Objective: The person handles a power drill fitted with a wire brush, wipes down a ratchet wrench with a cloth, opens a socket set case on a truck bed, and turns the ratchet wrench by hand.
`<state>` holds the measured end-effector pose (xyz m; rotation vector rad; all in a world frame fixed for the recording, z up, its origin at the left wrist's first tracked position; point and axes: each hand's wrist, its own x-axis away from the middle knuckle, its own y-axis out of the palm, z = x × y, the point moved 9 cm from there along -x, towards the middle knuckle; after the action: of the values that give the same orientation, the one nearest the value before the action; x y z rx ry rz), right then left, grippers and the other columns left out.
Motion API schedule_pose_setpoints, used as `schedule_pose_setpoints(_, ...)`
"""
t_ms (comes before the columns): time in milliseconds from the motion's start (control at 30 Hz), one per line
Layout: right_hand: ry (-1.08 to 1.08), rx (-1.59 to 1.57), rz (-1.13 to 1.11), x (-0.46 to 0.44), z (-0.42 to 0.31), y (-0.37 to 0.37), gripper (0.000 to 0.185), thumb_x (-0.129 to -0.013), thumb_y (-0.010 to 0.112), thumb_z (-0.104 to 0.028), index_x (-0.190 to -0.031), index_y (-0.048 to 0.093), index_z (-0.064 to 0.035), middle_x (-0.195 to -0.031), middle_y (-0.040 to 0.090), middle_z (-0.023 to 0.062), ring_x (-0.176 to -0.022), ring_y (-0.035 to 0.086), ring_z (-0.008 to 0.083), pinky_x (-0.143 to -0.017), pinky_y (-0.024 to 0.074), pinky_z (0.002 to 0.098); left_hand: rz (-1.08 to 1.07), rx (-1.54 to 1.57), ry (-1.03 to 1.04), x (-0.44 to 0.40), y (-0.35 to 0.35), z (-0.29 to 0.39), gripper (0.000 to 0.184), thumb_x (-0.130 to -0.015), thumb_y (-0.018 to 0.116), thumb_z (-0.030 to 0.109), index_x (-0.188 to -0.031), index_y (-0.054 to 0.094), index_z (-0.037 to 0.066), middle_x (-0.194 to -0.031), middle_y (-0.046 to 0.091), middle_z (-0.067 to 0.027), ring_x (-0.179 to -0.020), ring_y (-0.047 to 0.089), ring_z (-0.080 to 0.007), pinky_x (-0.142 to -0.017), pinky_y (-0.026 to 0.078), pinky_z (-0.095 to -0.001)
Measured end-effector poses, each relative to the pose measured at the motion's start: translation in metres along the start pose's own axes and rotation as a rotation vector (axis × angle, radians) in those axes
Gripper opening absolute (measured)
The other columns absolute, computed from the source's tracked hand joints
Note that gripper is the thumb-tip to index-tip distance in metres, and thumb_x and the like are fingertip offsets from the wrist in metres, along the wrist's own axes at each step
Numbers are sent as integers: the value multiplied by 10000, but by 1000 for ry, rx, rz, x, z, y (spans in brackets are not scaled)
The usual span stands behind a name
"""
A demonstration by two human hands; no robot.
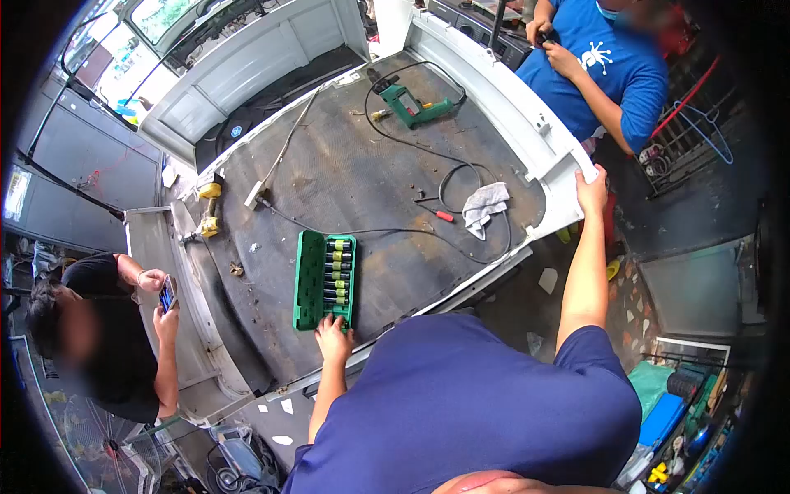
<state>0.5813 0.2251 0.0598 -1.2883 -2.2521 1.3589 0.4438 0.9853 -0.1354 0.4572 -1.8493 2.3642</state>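
A green case (309,284) lies with its lid raised on the dark floor of a vehicle bed. Several black impact sockets (338,265) with yellow-green bands sit in a row inside it. My left hand (333,337) is at the case's near end, its fingers bent over the edge beside the last sockets; the fingertips are partly hidden. Out to the right, my right hand (591,193) grips the top of the bed's white side panel (564,177) near its corner.
On the bed floor (329,181) lie a green corded drill (411,105), a yellow power tool (210,206), a white power strip (255,194), a cloth (484,207) and a red-handled tool (444,216). Cables loop between them. One person (123,329) holds a phone at left; another (609,74) stands at right.
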Motion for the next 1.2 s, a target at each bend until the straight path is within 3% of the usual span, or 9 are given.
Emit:
schedule_pose_setpoints(200,-1,-43,4,1,7,2,664,-869,710,-438,-1400,469,-120,-1232,654,253,-1138,627,429,-965,479,499,186,-27,143,10,-13,11,348,-806,743,216,-1138,684,132,-1290,602,-75,-1255,505,-323,-1033,397,-508)
schedule_pose_setpoints(333,-74,-146,32,-6,16,7,623,-887,734,-339,-1392,484,-74,-1236,663,221,-1136,646,369,-967,496,434,191,15,153,12,-13,10,308,-816,718,192,-1112,683,118,-1230,635,-69,-1247,515,-336,-990,432,-506)
schedule_pose_setpoints(433,-81,-136,10,-6,15,10,607,-893,733,-325,-1386,493,-64,-1267,650,219,-1175,630,350,-985,487,426,151,-85,125,28,-2,14,608,-836,709,242,-1394,519,93,-1462,483,-102,-1383,406,-347,-1100,355,-572)
schedule_pose_setpoints(467,-77,-138,3,-6,15,10,610,-893,732,-327,-1390,491,-67,-1276,645,220,-1188,622,352,-992,482,426,50,-87,80,33,10,11,791,-851,694,261,-1533,333,88,-1588,330,-106,-1444,329,-348,-1149,277,-621)
schedule_pose_setpoints(567,-75,-91,8,-4,13,7,627,-888,733,-337,-1405,486,-80,-1288,638,222,-1206,608,368,-1009,468,435,15,-80,18,51,14,9,895,-852,683,244,-1596,200,123,-1646,229,-91,-1448,317,-377,-1145,250,-655)
schedule_pose_setpoints(800,-129,-80,58,-24,35,22,612,-871,744,-370,-1372,528,-91,-1235,662,223,-1128,647,370,-939,501,449,2,-65,-33,64,17,-9,945,-834,713,248,-1607,176,153,-1655,204,-91,-1427,346,-391,-1140,253,-657)
schedule_pose_setpoints(933,-78,-22,51,-20,27,15,597,-871,734,-386,-1352,546,-86,-1206,675,220,-1098,659,371,-915,509,454,441,172,102,59,-45,10,499,-862,708,198,-1316,559,55,-1396,502,-188,-1289,473,-382,-1092,380,-497)
schedule_pose_setpoints(1067,-104,-30,108,-21,32,16,552,-864,752,-331,-1327,570,-93,-1198,683,198,-1085,666,359,-909,513,450,555,221,243,34,-96,44,553,-818,766,137,-1326,560,65,-1401,501,-188,-1275,497,-393,-1045,434,-467)
schedule_pose_setpoints(1200,46,-35,48,25,-17,-24,511,-874,735,-304,-1318,559,-124,-1209,677,205,-1133,644,394,-943,511,471,320,48,393,-12,-76,71,746,-844,757,265,-1484,413,95,-1578,310,-205,-1439,329,-409,-1176,293,-503)
